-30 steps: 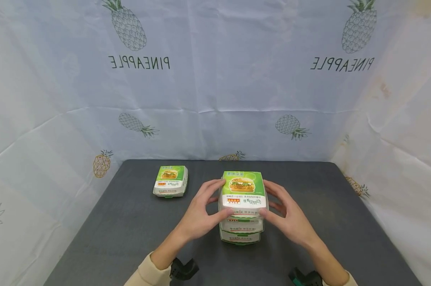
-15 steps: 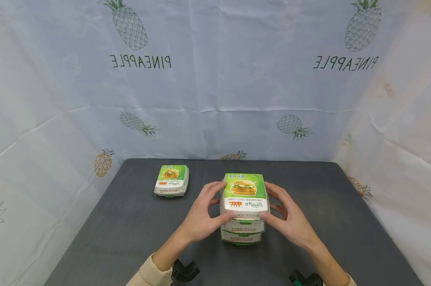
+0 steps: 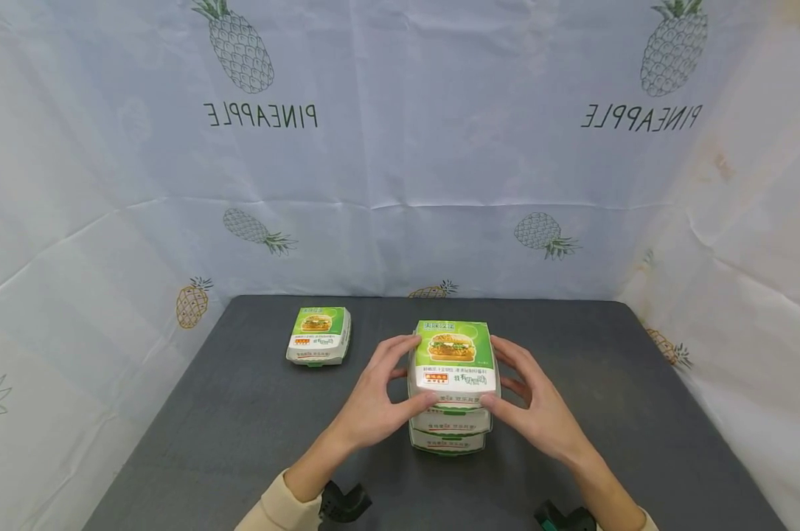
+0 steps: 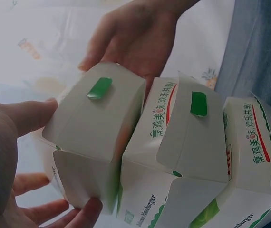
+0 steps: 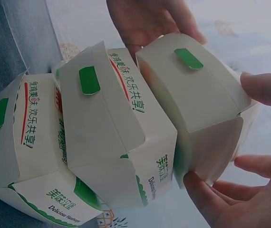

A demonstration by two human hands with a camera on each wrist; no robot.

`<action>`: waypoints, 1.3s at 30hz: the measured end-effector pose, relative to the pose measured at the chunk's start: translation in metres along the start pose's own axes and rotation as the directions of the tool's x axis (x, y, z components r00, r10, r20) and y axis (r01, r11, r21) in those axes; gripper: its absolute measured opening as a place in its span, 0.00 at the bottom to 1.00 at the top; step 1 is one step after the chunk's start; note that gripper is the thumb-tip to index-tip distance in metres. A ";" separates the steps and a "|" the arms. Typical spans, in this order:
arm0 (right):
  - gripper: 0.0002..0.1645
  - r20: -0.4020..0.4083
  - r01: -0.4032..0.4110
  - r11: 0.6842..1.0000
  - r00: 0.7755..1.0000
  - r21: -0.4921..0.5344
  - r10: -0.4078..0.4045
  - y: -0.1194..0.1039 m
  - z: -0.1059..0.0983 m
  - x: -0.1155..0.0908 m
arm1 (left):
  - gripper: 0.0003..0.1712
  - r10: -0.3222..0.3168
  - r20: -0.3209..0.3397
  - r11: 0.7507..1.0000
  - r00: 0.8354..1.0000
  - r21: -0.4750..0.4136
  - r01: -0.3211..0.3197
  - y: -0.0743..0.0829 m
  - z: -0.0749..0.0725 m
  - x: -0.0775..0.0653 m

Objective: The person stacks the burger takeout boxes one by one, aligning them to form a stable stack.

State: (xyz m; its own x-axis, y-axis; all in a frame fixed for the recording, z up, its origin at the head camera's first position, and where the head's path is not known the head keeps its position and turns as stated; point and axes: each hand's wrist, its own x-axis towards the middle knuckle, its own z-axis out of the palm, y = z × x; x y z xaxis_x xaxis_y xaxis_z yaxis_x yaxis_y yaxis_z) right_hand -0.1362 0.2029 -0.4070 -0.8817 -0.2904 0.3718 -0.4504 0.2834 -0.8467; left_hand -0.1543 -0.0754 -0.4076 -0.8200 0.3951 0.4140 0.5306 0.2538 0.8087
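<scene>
Three green-and-white paper hamburger boxes form a stack on the table in the head view. My left hand (image 3: pixel 376 394) holds the top hamburger box (image 3: pixel 453 360) by its left side, while the right hand (image 3: pixel 539 398) holds its right side. Both thumbs touch near the box's front edge; the other fingers reach along the sides. Beneath it are the middle box (image 3: pixel 451 422) and the bottom box (image 3: pixel 447 443). In the left wrist view, the held box (image 4: pixel 95 114) leans slightly against the middle box (image 4: pixel 173 142); whether its whole base rests there, I cannot tell.
Another hamburger box (image 3: pixel 318 335) sits alone at the back left of the dark grey table (image 3: pixel 240 413). A pineapple-print cloth (image 3: pixel 400 147) hangs behind the table and along both sides.
Both hands keep their hold on the top box, which has barely moved. The head view has shifted very slightly.
</scene>
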 end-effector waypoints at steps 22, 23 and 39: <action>0.47 0.004 0.014 1.000 1.000 0.004 -0.014 0.001 0.000 0.000 | 0.43 0.011 -0.012 1.000 1.000 0.015 -0.011 0.001 0.001 -0.002; 0.47 0.004 0.014 1.000 1.000 0.003 -0.014 0.001 0.000 0.000 | 0.43 0.014 -0.013 1.000 1.000 0.015 -0.014 0.002 0.001 -0.002; 0.48 -0.006 -0.021 0.999 1.000 -0.046 0.020 -0.003 -0.002 0.001 | 0.32 0.015 -0.080 0.998 0.997 0.068 -0.009 -0.010 -0.028 -0.008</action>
State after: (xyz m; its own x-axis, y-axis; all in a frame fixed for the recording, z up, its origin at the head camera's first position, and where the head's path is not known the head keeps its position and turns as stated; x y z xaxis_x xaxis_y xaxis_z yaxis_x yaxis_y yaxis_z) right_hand -0.1360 0.2031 -0.4032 -0.8915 -0.2794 0.3566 -0.4380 0.3309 -0.8358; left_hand -0.1592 -0.1059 -0.4073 -0.8268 0.3269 0.4578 0.5514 0.3099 0.7746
